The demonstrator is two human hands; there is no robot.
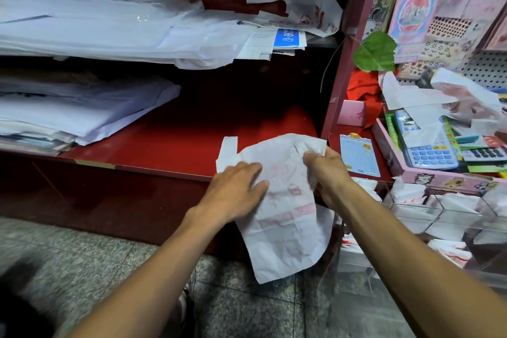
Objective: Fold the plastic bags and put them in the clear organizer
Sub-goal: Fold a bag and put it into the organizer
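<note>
Both hands (pixel 233 189) (pixel 326 170) hold bag (pixel 285 217) overhanging shelf edge (pixel 153 169).

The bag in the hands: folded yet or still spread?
Mostly spread: the bag hangs long off the shelf edge; only its top is bunched in the right hand.

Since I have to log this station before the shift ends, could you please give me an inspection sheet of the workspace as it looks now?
Surface: red shelf, its front edge under the bag.
Job's things: white plastic bag with pink print, spread over the shelf edge, lower part hanging; clear organizer at right holds white bags.
Clutter: stacked plastic sheets at left; calculator in a pink tray.
Hands: left hand pressing flat on the bag; right hand gripping its top edge.
Cables: nothing seen.
Surroundings: speckled tile floor; green leaf; sticker packs on pegboard.
</note>
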